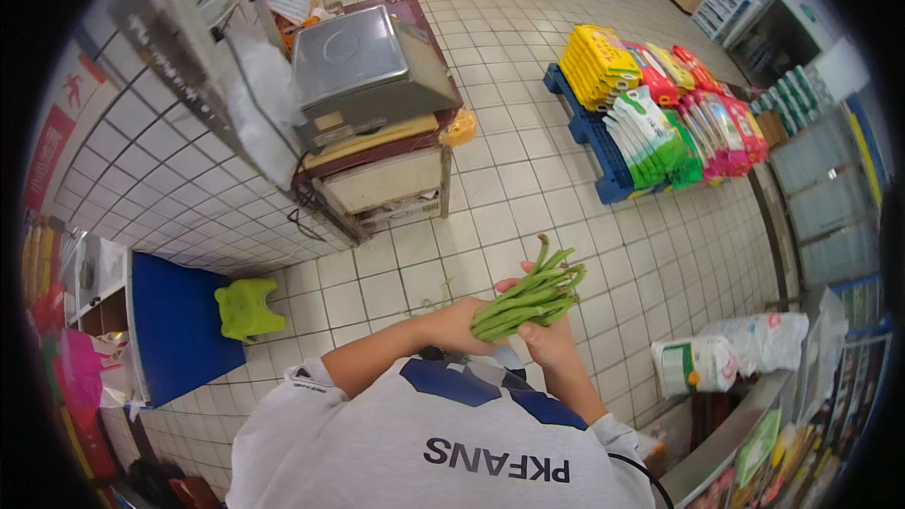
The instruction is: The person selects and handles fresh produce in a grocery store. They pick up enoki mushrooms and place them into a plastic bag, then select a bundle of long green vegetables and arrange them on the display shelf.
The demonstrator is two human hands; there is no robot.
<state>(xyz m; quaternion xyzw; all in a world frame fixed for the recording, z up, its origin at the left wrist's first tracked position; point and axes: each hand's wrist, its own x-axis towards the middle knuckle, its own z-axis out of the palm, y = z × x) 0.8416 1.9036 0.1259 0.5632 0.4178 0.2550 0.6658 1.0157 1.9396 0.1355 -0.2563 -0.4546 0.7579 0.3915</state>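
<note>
A bunch of long green beans rests between both hands in front of my chest. My left hand is closed around the lower left end of the bunch, its fingers partly hidden by the beans. From the right, my right hand grips the same bunch, with the thumb in front and some fingertips showing behind. The stem ends fan out to the upper right, and one bean sticks up above the others. Bits of green trimmings lie on the tiled floor beyond my left forearm.
A weighing scale stands on a table ahead left. Ahead right, a blue pallet bears stacked colourful packs. A green plastic stool is at the left by a blue panel. White bags sit on the right counter.
</note>
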